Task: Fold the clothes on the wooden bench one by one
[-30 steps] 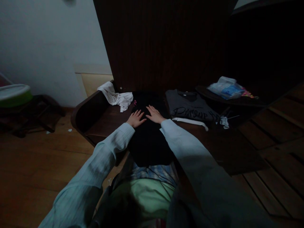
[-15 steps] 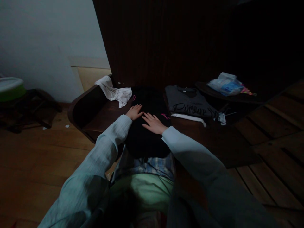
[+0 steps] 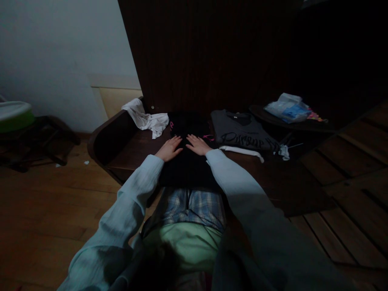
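Both the left hand (image 3: 169, 149) and the right hand (image 3: 198, 145) rest palm-down on a black garment (image 3: 188, 171) with pink markings, each grip wide, fingers outstretched. The garment lies on the dark wooden bench (image 3: 129, 155), between a crumpled white cloth (image 3: 153, 123), draped partly over the armrest (image 3: 101, 135), and a dark gray T-shirt (image 3: 242, 127) with black lettering.

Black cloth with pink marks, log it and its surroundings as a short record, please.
Left hand: palm down on the black cloth with pink marks
Right hand: palm down on it, apart from the left
Lying on: dark brown wooden bench
Cloth's left: crumpled white cloth, partly over the armrest
Cloth's right: dark grey shirt with black lettering
Light: dim
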A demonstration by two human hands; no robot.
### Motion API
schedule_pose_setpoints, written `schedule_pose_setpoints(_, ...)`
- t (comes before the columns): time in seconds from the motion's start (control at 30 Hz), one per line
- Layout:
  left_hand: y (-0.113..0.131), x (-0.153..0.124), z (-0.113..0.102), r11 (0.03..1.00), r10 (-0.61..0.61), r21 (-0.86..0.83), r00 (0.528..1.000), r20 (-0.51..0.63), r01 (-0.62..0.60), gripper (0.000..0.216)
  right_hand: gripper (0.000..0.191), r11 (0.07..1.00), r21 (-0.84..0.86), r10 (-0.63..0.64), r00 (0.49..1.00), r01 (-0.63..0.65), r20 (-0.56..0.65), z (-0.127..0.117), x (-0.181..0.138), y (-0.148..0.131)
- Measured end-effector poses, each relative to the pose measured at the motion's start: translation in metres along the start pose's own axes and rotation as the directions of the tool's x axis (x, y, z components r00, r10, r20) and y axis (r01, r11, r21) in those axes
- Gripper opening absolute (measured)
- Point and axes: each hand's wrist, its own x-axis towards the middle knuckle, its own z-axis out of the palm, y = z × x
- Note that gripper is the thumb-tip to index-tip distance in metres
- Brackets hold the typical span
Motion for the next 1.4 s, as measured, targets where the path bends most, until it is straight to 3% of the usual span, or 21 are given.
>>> schedule_pose_setpoints(0.13, 0.0, -0.009, 0.006, 0.999, -0.001, 0.04, 0.996, 0.092, -0.003, 0.053, 0.053, 1.0, 0.007, -0.023, 0.999, 0.023, -0.036, -0.003, -0.001, 0.002)
schedule_pose_setpoints(0.27, -0.002, -0.013, 0.01, 0.999, -0.017, 0.036, 0.995, 0.101, 0.013, 0.052, 0.049, 0.994, -0.001, -0.108, 0.992, 0.108, -0.07, -0.004, -0.034, 0.001)
schedule_pose_setpoints(0.4, -0.003, -0.016, 0.009, 0.999, 0.025, -0.027, 0.999, 0.028, -0.024, 0.047, 0.048, 0.99, 0.017, -0.14, 0.988, 0.141, -0.064, -0.004, -0.093, 0.007)
schedule_pose_setpoints(0.53, -0.009, -0.024, 0.01, 0.984, 0.072, -0.155, 0.993, -0.092, -0.086, 0.038, 0.05, 0.998, 0.043, -0.048, 0.996, 0.051, -0.071, -0.004, -0.139, 0.022)
schedule_pose_setpoints(0.63, -0.012, -0.031, 0.012, 0.966, 0.074, -0.239, 0.991, -0.113, -0.1, 0.038, 0.048, 0.997, 0.079, 0.008, 0.998, -0.002, -0.07, -0.003, -0.149, 0.032)
schedule_pose_setpoints(0.77, -0.012, -0.037, 0.01, 0.939, 0.104, -0.312, 0.985, -0.134, -0.142, 0.041, 0.043, 0.989, 0.147, -0.011, 0.998, 0.02, -0.061, -0.003, -0.146, 0.039)
schedule_pose_setpoints(0.87, -0.008, -0.044, 0.005, 0.933, 0.095, -0.319, 0.971, -0.22, -0.164, 0.033, 0.043, 0.983, 0.172, -0.045, 0.988, 0.07, -0.149, -0.004, -0.147, 0.038)
schedule_pose_setpoints(1.0, 0.0, -0.063, 0.003, 0.923, 0.075, -0.344, 0.957, -0.278, -0.173, 0.023, 0.035, 0.972, 0.155, -0.117, 0.931, 0.18, -0.346, -0.001, -0.162, 0.031)
schedule_pose_setpoints(1.1, 0.006, -0.085, 0.004, 0.91, 0.035, -0.387, 0.955, -0.294, -0.152, 0.021, 0.038, 0.953, 0.152, -0.188, 0.903, 0.264, -0.386, 0.004, -0.181, 0.025)
schedule_pose_setpoints(1.17, 0.008, -0.101, 0.004, 0.912, 0.026, -0.387, 0.958, -0.286, -0.14, 0.022, 0.042, 0.947, 0.151, -0.207, 0.899, 0.283, -0.386, 0.006, -0.193, 0.022)
schedule_pose_setpoints(1.27, 0.008, -0.121, 0.002, 0.928, 0.113, -0.327, 0.972, -0.207, -0.178, 0.037, 0.045, 0.955, 0.133, -0.209, 0.921, 0.264, -0.329, 0.003, -0.207, 0.019)
schedule_pose_setpoints(1.4, 0.009, -0.133, 0.002, 0.977, 0.169, -0.114, 0.982, -0.083, -0.178, 0.065, 0.059, 0.972, 0.049, -0.218, 0.956, 0.232, -0.196, -0.002, -0.213, 0.015)
